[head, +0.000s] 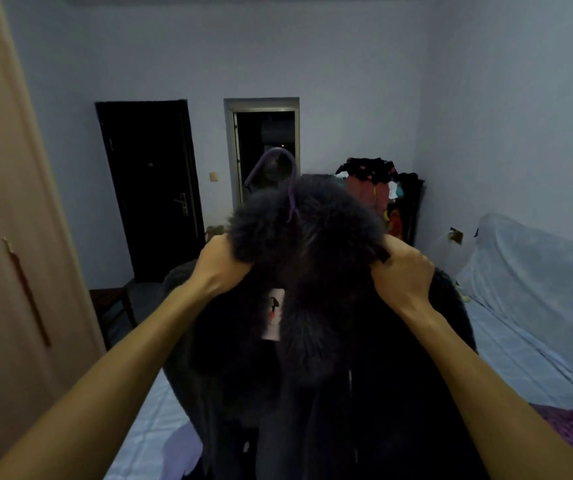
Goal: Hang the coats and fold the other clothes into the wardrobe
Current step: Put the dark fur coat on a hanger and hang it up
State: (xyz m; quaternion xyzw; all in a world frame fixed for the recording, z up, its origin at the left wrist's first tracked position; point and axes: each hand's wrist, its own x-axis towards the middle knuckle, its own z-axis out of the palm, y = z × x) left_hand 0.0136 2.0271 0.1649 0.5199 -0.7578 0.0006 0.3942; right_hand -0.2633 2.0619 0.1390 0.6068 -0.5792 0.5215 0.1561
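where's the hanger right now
Centre of the head view: the hanger hook pokes up from the coat collar, between the left hand and right hand.

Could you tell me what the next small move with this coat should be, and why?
Probably lift the right hand to the purple hanger hook, which stands clear above the fur collar; the left hand grips the coat there too.

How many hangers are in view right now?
1. A purple hanger, its hook rising above the fur collar of the coat, between the left hand and right hand gripping it. Others may be hidden in the clothes pile at the back.
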